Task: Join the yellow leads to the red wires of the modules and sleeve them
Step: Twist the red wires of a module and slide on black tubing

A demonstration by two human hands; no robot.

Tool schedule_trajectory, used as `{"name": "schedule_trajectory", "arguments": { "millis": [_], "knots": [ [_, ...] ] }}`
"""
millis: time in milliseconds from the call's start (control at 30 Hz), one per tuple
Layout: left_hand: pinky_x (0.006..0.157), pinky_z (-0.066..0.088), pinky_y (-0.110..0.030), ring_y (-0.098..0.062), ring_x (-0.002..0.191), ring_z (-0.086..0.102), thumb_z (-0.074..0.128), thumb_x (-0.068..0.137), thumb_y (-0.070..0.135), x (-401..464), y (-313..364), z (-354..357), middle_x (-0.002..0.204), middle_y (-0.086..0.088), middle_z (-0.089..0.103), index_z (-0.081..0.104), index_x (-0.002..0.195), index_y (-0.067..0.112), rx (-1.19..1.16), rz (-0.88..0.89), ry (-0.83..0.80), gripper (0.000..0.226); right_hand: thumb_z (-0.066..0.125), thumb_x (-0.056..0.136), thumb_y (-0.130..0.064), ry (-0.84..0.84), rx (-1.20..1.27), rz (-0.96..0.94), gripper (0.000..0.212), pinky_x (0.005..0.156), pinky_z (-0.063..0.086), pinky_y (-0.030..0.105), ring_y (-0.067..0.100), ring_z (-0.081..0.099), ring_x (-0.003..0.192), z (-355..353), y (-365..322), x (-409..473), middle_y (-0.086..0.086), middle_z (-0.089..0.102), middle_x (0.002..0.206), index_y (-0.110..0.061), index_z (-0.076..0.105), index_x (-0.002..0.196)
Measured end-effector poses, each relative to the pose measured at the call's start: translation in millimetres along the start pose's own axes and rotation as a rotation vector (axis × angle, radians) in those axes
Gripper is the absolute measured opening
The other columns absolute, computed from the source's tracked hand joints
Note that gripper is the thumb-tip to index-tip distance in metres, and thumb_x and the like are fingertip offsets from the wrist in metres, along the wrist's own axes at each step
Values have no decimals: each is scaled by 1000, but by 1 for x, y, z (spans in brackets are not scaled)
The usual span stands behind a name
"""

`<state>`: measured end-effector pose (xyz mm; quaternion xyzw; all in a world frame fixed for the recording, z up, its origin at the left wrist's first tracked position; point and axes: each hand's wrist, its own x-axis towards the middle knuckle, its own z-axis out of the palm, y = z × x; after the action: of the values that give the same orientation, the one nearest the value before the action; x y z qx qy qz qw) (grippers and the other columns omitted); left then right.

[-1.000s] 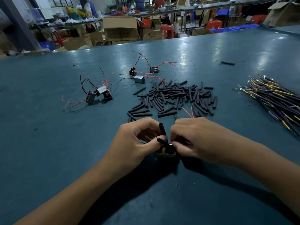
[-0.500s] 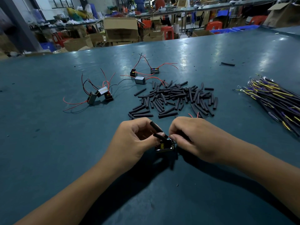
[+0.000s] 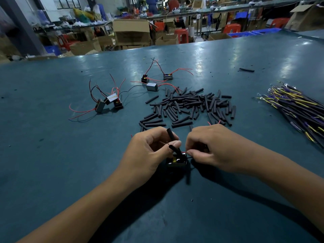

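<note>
Nearby, sleeve pile [image 3: 189, 106], spare modules [image 3: 112, 102], lead bundle [image 3: 298, 109].

modules [image 3: 176, 159]: 7 | hands [image 3: 147, 151]: 2 | sleeves [image 3: 189, 106]: one heap, too many to count | leads [image 3: 298, 107]: one bundle
</note>
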<state>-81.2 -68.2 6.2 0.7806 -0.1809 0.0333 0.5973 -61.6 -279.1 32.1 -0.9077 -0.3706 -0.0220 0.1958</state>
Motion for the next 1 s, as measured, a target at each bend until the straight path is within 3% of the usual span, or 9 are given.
{"name": "schedule_trajectory", "arguments": {
  "millis": [67,167,300,467,600,667,767,867,1000],
  "knots": [
    [65,55,-34,-16,65,66,75,87,15,1,-1,0,76,-11,70,71,85,9,-27,-7,-2,8,63,93,-25,-1,-2,14,6,70,33,7,-7,46,72,2,1,0,-19,50,78,-20,66,90],
    [62,51,-38,-26,65,64,77,83,26,2,-1,-1,76,-12,71,72,81,8,30,-17,-27,19,61,94,-26,-13,-12,16,6,70,33,8,-2,45,72,3,2,0,-19,49,80,-24,61,89],
    [61,52,-34,-25,64,64,77,79,34,1,0,2,73,-8,71,73,81,10,66,6,-47,24,62,94,-25,27,6,8,6,69,34,8,1,47,73,4,4,-1,-18,54,80,-21,63,89],
    [62,47,-16,-3,63,60,77,83,30,1,0,3,71,4,70,73,82,18,153,74,-70,12,68,90,-32,327,505,44,8,59,48,18,4,60,63,0,-4,-1,-8,67,77,-24,68,91],
    [65,54,-30,-11,70,65,76,82,32,0,1,4,77,7,72,74,86,22,224,112,-66,11,69,89,-28,379,574,12,5,61,53,32,15,64,67,2,-11,2,-3,68,77,-23,68,87],
    [62,52,-30,-10,67,63,78,82,29,-1,2,5,76,11,71,73,85,22,248,140,-60,10,68,89,-26,385,559,6,5,61,52,30,12,63,66,4,-13,3,-5,68,75,-23,67,85],
    [56,43,-15,0,62,55,77,82,32,-2,6,6,74,19,67,71,87,29,245,175,-32,9,67,91,-27,387,488,-11,6,58,50,26,8,61,64,4,-13,3,-10,67,76,-24,65,85],
    [60,42,-13,0,67,58,73,84,32,-1,7,6,76,10,69,71,90,33,194,201,-20,6,67,92,-22,393,391,-64,7,56,38,7,-1,58,63,3,-16,3,-14,64,73,-22,65,86],
    [63,43,-11,1,68,59,73,84,32,0,5,6,75,8,70,74,89,24,186,193,-32,10,64,94,-19,423,318,-72,7,55,34,6,0,53,60,2,-17,2,-17,59,74,-19,62,87]
  ]
}}
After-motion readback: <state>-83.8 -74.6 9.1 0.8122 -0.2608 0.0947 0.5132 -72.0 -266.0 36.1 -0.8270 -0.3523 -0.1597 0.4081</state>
